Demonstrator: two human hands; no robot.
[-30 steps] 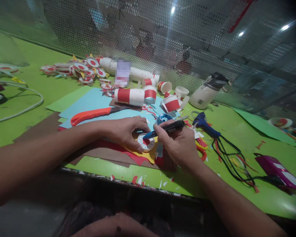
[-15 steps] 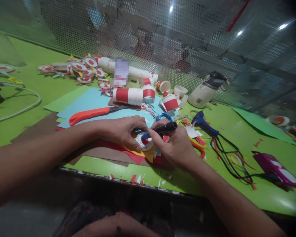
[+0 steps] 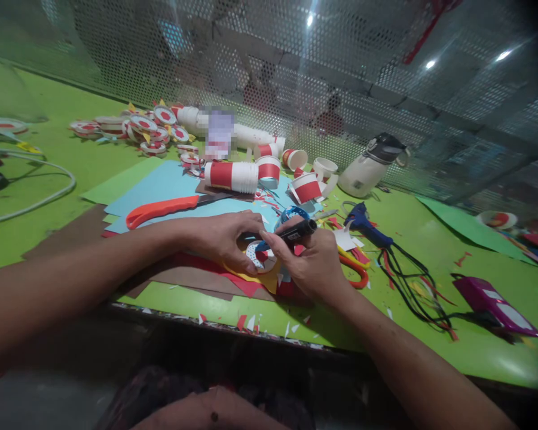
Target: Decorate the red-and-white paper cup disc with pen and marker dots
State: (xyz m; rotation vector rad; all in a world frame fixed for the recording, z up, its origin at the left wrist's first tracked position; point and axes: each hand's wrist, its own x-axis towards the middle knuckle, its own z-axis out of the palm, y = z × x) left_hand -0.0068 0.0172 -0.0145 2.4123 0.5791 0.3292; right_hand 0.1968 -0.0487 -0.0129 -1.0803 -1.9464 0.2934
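A small white paper disc (image 3: 268,264) with a red centre and blue dots lies on yellow paper near the table's front edge. Fingers and thumb of my left hand (image 3: 231,239) grip its left rim. My right hand (image 3: 316,254) is closed round a black marker pen (image 3: 301,230), whose blue tip end points down at the disc, close to the red centre; whether it touches I cannot tell. Under both hands lie sheets of brown, red and light blue paper (image 3: 155,182). Orange-handled scissors (image 3: 356,272) rest just right of my right hand.
An orange-handled knife (image 3: 164,210) lies behind my left forearm. Stacked paper cups (image 3: 233,177) and cut cups (image 3: 308,187) stand further back. To the right are a blue glue gun (image 3: 368,224), a purple device (image 3: 497,304) and a bottle (image 3: 371,167). Finished-looking discs (image 3: 143,124) are piled back left.
The marker pen in my right hand has shifted slightly left over the disc. My left hand keeps its hold. The view has turned a little, moving the right-side things slightly left.
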